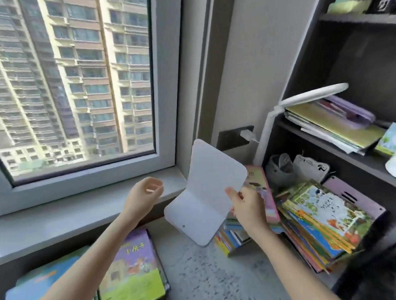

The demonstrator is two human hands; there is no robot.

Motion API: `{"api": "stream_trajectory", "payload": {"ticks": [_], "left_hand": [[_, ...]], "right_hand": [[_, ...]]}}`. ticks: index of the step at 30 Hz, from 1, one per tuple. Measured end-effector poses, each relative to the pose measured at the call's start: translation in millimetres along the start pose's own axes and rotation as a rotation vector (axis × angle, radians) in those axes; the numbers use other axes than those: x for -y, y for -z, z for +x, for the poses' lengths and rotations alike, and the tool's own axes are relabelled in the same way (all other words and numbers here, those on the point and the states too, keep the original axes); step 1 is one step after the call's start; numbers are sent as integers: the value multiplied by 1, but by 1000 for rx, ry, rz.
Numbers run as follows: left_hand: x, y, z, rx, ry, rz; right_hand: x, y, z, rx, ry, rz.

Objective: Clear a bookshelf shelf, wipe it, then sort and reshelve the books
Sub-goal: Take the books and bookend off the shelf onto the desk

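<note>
My right hand (247,207) pinches the right edge of a white booklet (206,191) that is spread open with rounded corners, held in the air above the desk. My left hand (146,194) hovers to its left with loosely curled fingers and holds nothing. A slanting pile of colourful picture books (322,221) fills the bottom shelf of the dark bookshelf (346,157). A pink and yellow book (262,192) leans behind my right hand. More flat books (330,123) lie on the shelf above. A purple and green book (132,274) and a blue one (38,289) lie on the desk at the lower left.
A white desk lamp (309,96) arches over the shelf's left side. A wall socket with a plug (235,136) sits beside the window sill (80,210). A grey mesh cup (279,168) and a white object (309,168) stand deep in the bottom shelf. Speckled desk surface (212,279) lies between the book piles.
</note>
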State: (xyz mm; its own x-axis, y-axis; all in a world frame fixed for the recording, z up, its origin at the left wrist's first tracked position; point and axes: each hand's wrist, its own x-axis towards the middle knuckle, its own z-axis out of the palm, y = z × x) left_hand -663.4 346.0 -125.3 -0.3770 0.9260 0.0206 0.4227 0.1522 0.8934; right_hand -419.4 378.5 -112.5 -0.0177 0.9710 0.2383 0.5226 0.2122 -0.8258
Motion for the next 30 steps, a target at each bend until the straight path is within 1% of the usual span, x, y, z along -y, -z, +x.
{"api": "stream_trajectory", "payload": {"ticks": [4, 7, 9, 11, 16, 19, 23, 25, 27, 30], "left_hand": [[6, 11, 27, -118, -74, 148], [4, 11, 57, -138, -59, 190], [6, 6, 79, -96, -12, 221], [7, -1, 96, -30, 31, 202], [11, -23, 123, 110, 76, -62], [23, -29, 136, 170, 87, -114], [30, -36, 142, 185, 112, -138], [24, -40, 138, 137, 111, -148], [13, -43, 127, 53, 90, -123], [-17, -45, 98, -63, -33, -60]], "right_hand": [[18, -57, 49, 207, 19, 27], [19, -102, 83, 270, -11, 59], [20, -128, 98, 262, -61, 91], [19, -148, 106, 245, -80, 76], [9, -183, 114, 120, -137, 45], [6, -189, 117, 79, -172, 22], [10, -186, 114, 121, -165, -24], [14, -177, 108, 160, -179, -65], [19, -160, 98, 153, -205, -85], [29, -119, 72, 113, -160, -102]]}}
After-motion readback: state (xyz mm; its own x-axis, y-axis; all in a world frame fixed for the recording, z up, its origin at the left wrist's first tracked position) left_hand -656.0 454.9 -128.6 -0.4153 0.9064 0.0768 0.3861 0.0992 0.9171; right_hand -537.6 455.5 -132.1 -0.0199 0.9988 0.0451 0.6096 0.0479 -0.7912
